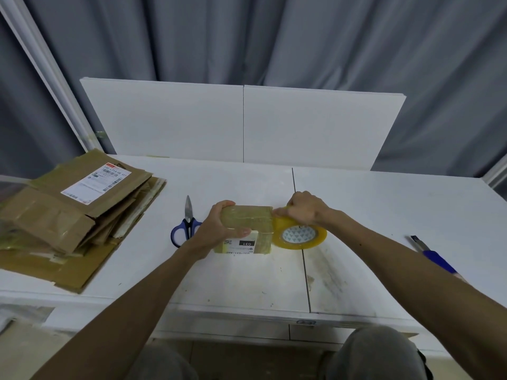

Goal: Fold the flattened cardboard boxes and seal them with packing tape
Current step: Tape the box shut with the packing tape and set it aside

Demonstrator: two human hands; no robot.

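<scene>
Small taped cardboard box [247, 224], just right of the scissors [186, 227], looks light, stiff & slick w/ tape, so best held at edges: left hand [219, 229] clamps its scissors-side end, right hand [304, 209] grips the tape roll [300, 237] touching its far end; flattened boxes [68, 215] lie left of scissors.

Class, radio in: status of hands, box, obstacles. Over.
Left hand grips box. Right hand holds tape roll at box's right edge. Scissors left of box, out of the way.

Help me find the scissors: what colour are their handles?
Blue, with black inner edges; the scissors show best in the head view.
</scene>
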